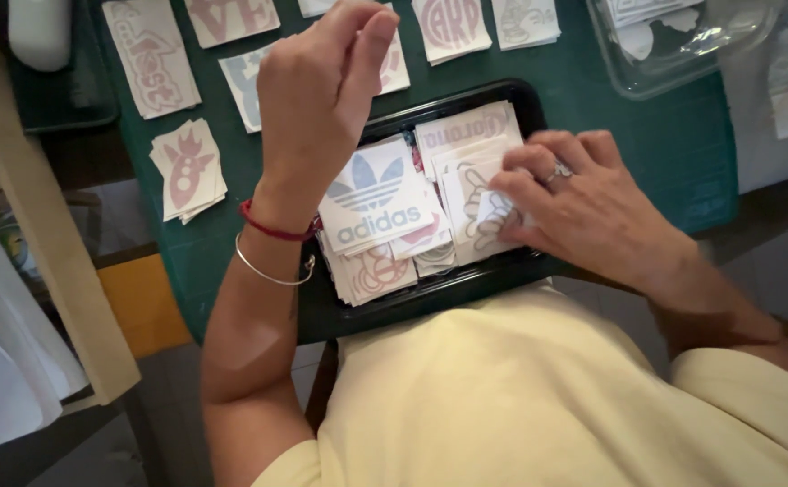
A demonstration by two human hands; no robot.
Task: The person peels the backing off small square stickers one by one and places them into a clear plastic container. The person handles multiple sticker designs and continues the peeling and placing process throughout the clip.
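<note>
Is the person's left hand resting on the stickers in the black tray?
No. The left hand is raised in the air above the black tray; only the right hand touches the stickers.

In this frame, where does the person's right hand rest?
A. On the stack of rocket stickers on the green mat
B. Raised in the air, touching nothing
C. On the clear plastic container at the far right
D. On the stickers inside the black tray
D. The right hand lies with its fingertips on the stickers in the black tray, while the left hand is lifted above the green mat.
</note>
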